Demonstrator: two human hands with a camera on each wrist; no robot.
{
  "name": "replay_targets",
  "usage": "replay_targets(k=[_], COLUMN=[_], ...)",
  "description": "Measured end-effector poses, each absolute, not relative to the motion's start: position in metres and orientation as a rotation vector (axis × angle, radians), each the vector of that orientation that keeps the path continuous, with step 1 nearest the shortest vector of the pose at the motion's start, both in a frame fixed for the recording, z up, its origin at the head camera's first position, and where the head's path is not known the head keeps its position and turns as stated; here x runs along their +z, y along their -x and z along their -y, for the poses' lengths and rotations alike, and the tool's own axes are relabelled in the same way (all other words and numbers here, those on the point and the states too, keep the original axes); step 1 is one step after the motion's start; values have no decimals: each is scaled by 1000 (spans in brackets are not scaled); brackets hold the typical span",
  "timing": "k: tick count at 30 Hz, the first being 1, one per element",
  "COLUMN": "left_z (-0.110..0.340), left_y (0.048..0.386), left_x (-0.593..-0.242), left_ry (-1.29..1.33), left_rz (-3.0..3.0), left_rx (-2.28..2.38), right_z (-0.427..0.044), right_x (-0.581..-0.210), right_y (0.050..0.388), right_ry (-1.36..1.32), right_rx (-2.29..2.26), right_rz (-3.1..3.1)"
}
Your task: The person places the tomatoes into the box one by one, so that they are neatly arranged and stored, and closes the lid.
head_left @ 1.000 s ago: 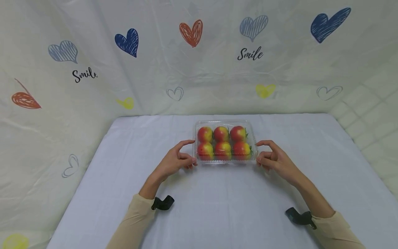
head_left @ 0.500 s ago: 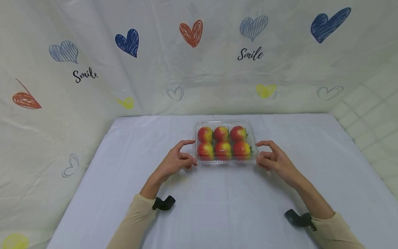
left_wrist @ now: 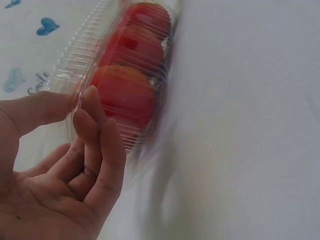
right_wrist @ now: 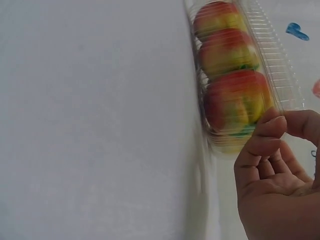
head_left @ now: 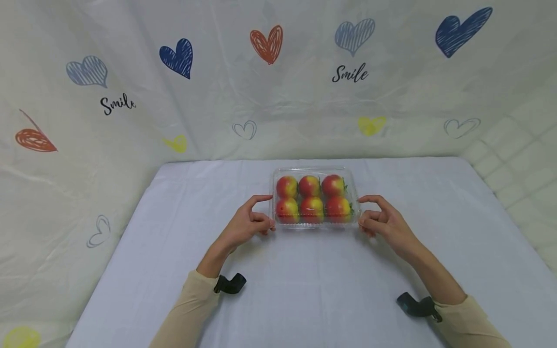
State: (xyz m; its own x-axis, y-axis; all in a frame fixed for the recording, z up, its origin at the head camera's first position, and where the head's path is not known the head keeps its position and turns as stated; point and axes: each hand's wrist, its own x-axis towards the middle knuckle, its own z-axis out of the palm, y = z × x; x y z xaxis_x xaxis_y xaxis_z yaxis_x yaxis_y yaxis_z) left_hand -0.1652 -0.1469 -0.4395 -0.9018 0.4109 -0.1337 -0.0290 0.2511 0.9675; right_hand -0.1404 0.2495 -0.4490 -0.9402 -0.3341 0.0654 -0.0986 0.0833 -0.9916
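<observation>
A clear plastic clamshell box (head_left: 316, 225) sits near the far side of the table, its lid down. Inside are several round red-and-yellow fruits (head_left: 312, 210) in two rows, with green bits at some of them. At the box's left end, my left hand (head_left: 243, 224) pinches the rim near the front corner, its index finger reaching further along the side. My right hand (head_left: 391, 227) mirrors this at the right end. The left wrist view has my fingertips and thumb meeting at the ridged lid edge (left_wrist: 82, 55); some fingertips are hidden in the right wrist view.
A white cloth (head_left: 300, 290) covers the table. Behind it hangs a pale sheet (head_left: 209, 96) printed with hearts and the word "Smile". Each wrist carries a black camera mount, one at the left sleeve (head_left: 187, 304) and one at the right sleeve (head_left: 470, 321).
</observation>
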Motion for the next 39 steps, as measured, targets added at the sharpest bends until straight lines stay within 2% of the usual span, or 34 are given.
replay_targets(k=[16,39], left_z=[144,145], left_y=[164,167], left_x=[-440,-441], left_ry=[-341,-329], left_rz=[-2156,-2163], left_rx=[1700,1734], right_z=[-249,-244], right_x=[-449,-453], right_y=[140,140], right_ry=[319,289], right_rx=[-1952,-2115], right_rz=[-2184,-2020])
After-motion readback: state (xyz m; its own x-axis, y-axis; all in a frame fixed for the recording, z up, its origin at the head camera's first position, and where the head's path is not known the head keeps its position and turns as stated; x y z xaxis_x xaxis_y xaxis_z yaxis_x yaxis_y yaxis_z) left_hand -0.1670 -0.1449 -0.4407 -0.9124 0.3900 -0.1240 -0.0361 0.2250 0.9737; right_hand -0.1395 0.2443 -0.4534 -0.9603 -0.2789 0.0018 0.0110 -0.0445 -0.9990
